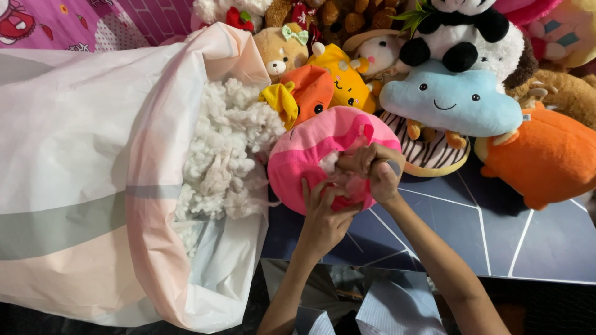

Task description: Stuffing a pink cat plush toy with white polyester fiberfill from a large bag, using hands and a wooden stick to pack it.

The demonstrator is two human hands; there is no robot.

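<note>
The work surface is a dark blue mat [472, 229] with thin white lines, bordered at the top by pink patterned fabric [74, 22]. A large white plastic bag [81, 180] lies on its side at the left, its mouth facing right and filled with white stuffing [223, 155]. A row of plush toys runs along the far edge: an orange plush [546, 161] at the right, a light blue cloud plush [450, 99], a panda [462, 34], a yellow plush [344, 77] and a small bear [279, 53].

The pink round plush [323, 155] lies between the bag mouth and the cloud plush, directly ahead of both hands. No long axis is evident. The left hand [323, 214] presses open-fingered against its near underside, supporting it. The right hand [372, 167] is clenched at the opening in the plush, pinching a tuft of stuffing there. The bag mouth lies just left of the plush, nearer the left hand.
</note>
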